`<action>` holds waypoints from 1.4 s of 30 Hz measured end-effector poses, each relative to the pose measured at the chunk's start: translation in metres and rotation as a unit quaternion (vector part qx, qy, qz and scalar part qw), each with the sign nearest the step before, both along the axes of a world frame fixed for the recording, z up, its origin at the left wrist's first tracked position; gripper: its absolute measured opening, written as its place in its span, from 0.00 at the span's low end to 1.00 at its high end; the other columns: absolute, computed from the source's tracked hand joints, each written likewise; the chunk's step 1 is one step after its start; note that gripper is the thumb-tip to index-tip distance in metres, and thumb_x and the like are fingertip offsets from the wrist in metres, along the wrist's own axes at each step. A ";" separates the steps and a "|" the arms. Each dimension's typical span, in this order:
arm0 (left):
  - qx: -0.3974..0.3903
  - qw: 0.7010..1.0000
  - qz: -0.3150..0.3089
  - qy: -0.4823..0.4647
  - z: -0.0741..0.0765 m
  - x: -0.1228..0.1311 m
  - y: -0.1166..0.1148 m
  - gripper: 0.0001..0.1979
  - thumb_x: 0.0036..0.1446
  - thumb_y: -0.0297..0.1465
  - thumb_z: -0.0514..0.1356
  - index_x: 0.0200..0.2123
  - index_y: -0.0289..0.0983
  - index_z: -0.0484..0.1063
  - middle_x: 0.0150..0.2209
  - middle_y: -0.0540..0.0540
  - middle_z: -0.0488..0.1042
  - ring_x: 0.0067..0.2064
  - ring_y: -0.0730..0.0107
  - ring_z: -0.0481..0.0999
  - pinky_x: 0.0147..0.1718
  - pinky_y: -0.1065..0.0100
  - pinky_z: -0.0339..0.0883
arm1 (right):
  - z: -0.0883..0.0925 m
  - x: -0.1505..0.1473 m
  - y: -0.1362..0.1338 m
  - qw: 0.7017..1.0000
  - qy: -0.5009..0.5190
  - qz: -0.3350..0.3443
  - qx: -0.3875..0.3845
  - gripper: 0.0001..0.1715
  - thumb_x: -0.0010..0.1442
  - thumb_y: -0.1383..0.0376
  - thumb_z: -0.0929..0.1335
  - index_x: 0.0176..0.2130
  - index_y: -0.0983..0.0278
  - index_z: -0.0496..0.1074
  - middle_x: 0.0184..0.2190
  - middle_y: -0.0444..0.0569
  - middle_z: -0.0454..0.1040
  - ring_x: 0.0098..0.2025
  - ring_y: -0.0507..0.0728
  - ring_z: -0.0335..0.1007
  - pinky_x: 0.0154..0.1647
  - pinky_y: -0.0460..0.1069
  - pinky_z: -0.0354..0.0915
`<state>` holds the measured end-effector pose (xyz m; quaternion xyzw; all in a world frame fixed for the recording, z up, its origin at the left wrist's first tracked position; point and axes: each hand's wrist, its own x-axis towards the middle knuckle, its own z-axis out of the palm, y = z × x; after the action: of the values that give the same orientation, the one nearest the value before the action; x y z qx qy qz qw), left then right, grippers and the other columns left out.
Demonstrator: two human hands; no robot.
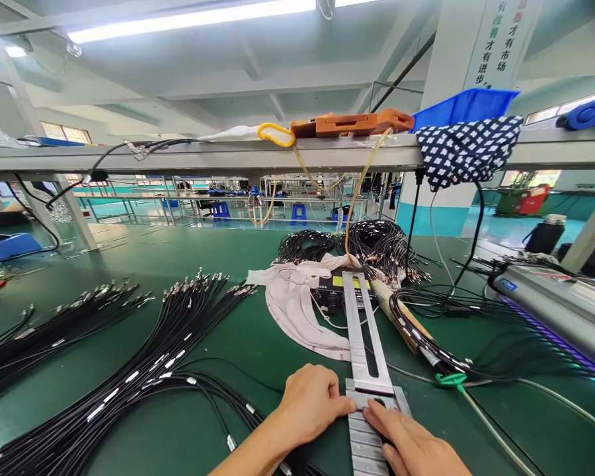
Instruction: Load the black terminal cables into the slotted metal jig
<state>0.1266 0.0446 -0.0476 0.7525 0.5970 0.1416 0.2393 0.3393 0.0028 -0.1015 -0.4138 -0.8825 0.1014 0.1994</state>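
Note:
A long silver metal jig (357, 436) lies on the green table, grooved at the near end, with a slotted plate (353, 324) reaching away from me. My left hand (310, 404) is closed at its left edge, with curled fingers and the thumb tip against the metal. Whatever those fingers hold is hidden. Over the grooved part rests my right hand (416, 439), its fingers pressed together. Beneath them shows a bit of a dark object, too covered to name. Just left of my left forearm runs a bundle of black cables (143, 383) with white labels and metal ends.
Beyond the jig are a black device (333, 301), a pale cloth (290, 317) and coiled cables (381, 241). More cables (59, 324) lie at left. A silver machine (565, 311) stands at right. Overhead, a shelf (218, 157) bears a blue bin (463, 109).

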 end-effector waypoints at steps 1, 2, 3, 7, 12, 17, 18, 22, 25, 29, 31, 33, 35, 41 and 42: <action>-0.002 1.000 -0.004 0.003 0.001 0.000 0.000 0.17 0.50 0.41 0.67 0.18 0.39 0.68 0.21 0.55 0.69 0.31 0.66 0.69 0.27 0.69 0.50 | 0.006 -0.002 -0.002 1.000 0.013 0.002 0.007 0.25 0.63 0.72 0.58 0.57 0.73 0.69 0.53 0.59 0.73 0.53 0.64 0.71 0.52 0.56 0.70; -0.001 1.000 -0.007 0.006 0.001 0.001 -0.001 0.17 0.50 0.41 0.67 0.18 0.39 0.67 0.21 0.55 0.69 0.31 0.66 0.69 0.27 0.69 0.50 | 0.012 -0.004 -0.004 1.000 0.028 0.001 0.009 0.24 0.64 0.72 0.58 0.57 0.72 0.69 0.52 0.59 0.74 0.52 0.63 0.72 0.52 0.56 0.70; 0.000 1.000 -0.009 0.008 0.001 0.001 -0.001 0.17 0.51 0.41 0.66 0.19 0.39 0.67 0.22 0.55 0.68 0.31 0.66 0.69 0.27 0.69 0.50 | 0.018 -0.006 -0.006 0.999 0.045 -0.002 0.002 0.24 0.65 0.72 0.58 0.56 0.71 0.70 0.51 0.59 0.75 0.52 0.63 0.72 0.51 0.55 0.70; 0.018 1.000 0.003 0.016 0.004 0.002 -0.004 0.15 0.52 0.42 0.66 0.23 0.38 0.69 0.26 0.51 0.71 0.34 0.61 0.70 0.32 0.66 0.55 | 0.027 -0.007 -0.008 0.994 0.094 -0.004 -0.060 0.23 0.68 0.68 0.56 0.57 0.70 0.68 0.50 0.57 0.75 0.51 0.60 0.73 0.51 0.53 0.70; 0.040 0.998 -0.039 -0.006 0.027 -0.015 -0.012 0.10 0.49 0.35 0.69 0.32 0.37 0.74 0.36 0.47 0.73 0.42 0.59 0.70 0.40 0.66 0.59 | 0.017 -0.004 -0.006 0.986 0.135 -0.025 -0.089 0.26 0.70 0.63 0.55 0.60 0.72 0.65 0.53 0.55 0.73 0.56 0.59 0.68 0.56 0.54 0.66; -0.134 0.961 -0.227 -0.086 0.047 -0.033 -0.024 0.01 0.47 0.30 0.67 0.26 0.39 0.78 0.23 0.55 0.69 0.25 0.74 0.67 0.24 0.75 0.57 | 0.020 -0.007 -0.009 0.973 0.204 -0.046 -0.099 0.26 0.71 0.57 0.56 0.58 0.67 0.68 0.50 0.54 0.76 0.52 0.61 0.72 0.54 0.54 0.67; -0.160 0.952 -0.244 -0.095 0.046 -0.034 -0.025 0.01 0.46 0.29 0.66 0.25 0.39 0.78 0.22 0.55 0.68 0.24 0.75 0.65 0.23 0.74 0.56 | 0.021 -0.008 -0.009 0.970 0.214 -0.047 -0.102 0.26 0.71 0.56 0.56 0.57 0.65 0.70 0.50 0.53 0.76 0.52 0.61 0.72 0.54 0.54 0.67; -0.157 0.953 -0.215 -0.141 0.041 -0.031 -0.022 0.02 0.44 0.27 0.62 0.23 0.37 0.75 0.21 0.55 0.67 0.23 0.75 0.65 0.22 0.75 0.55 | 0.023 -0.006 -0.010 0.952 0.267 -0.056 -0.140 0.27 0.70 0.50 0.57 0.54 0.62 0.72 0.53 0.52 0.73 0.55 0.61 0.69 0.56 0.53 0.65; -0.137 0.958 -0.172 -0.187 0.044 -0.031 -0.017 0.04 0.47 0.29 0.57 0.28 0.37 0.72 0.23 0.54 0.70 0.25 0.73 0.67 0.24 0.75 0.58 | 0.026 -0.004 -0.008 0.906 0.370 -0.072 -0.193 0.29 0.68 0.46 0.60 0.54 0.62 0.71 0.48 0.51 0.77 0.53 0.61 0.71 0.56 0.53 0.64; -0.098 0.970 -0.148 -0.165 0.042 -0.031 -0.010 0.08 0.51 0.32 0.56 0.28 0.36 0.74 0.23 0.53 0.70 0.27 0.72 0.65 0.26 0.73 0.55 | 0.028 0.004 -0.005 0.831 0.494 -0.100 -0.235 0.29 0.63 0.42 0.64 0.46 0.62 0.74 0.39 0.51 0.80 0.41 0.61 0.76 0.48 0.52 0.69; -0.079 0.975 -0.133 -0.159 0.035 -0.029 -0.007 0.09 0.51 0.33 0.56 0.27 0.36 0.75 0.23 0.54 0.68 0.27 0.72 0.65 0.26 0.73 0.54 | 0.026 0.008 -0.003 0.824 0.508 -0.127 -0.215 0.30 0.62 0.41 0.65 0.42 0.64 0.74 0.35 0.52 0.80 0.36 0.60 0.76 0.42 0.52 0.70; -0.061 0.979 -0.118 -0.155 0.029 -0.027 -0.006 0.09 0.49 0.32 0.57 0.26 0.36 0.75 0.23 0.54 0.68 0.27 0.72 0.65 0.26 0.73 0.54 | 0.022 0.013 -0.001 0.828 0.505 -0.151 -0.192 0.30 0.62 0.41 0.65 0.40 0.65 0.74 0.32 0.52 0.79 0.33 0.59 0.75 0.38 0.51 0.69; -0.048 0.982 -0.105 -0.147 0.024 -0.025 -0.006 0.08 0.48 0.32 0.56 0.26 0.36 0.74 0.22 0.54 0.67 0.26 0.72 0.64 0.25 0.73 0.53 | 0.018 0.016 0.001 0.832 0.500 -0.165 -0.174 0.30 0.62 0.41 0.65 0.39 0.65 0.73 0.30 0.51 0.78 0.30 0.58 0.74 0.36 0.50 0.69; -0.055 0.987 -0.099 -0.117 0.029 -0.020 -0.013 0.07 0.53 0.32 0.54 0.28 0.37 0.69 0.23 0.54 0.67 0.27 0.71 0.65 0.25 0.72 0.54 | 0.014 0.019 0.003 0.843 0.479 -0.180 -0.162 0.29 0.63 0.42 0.64 0.36 0.65 0.73 0.26 0.48 0.76 0.26 0.56 0.71 0.31 0.49 0.67; -0.044 0.989 -0.100 -0.098 0.031 -0.020 -0.015 0.07 0.55 0.33 0.53 0.28 0.37 0.68 0.24 0.53 0.67 0.28 0.70 0.66 0.26 0.72 0.54 | 0.014 0.019 0.003 0.845 0.475 -0.183 -0.162 0.29 0.63 0.42 0.63 0.36 0.65 0.72 0.26 0.48 0.76 0.26 0.56 0.71 0.31 0.48 0.66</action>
<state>0.1069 0.0300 -0.0168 0.7795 0.4983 0.1638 0.3425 0.3582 0.0053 -0.0878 -0.4950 -0.5594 0.3886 0.5395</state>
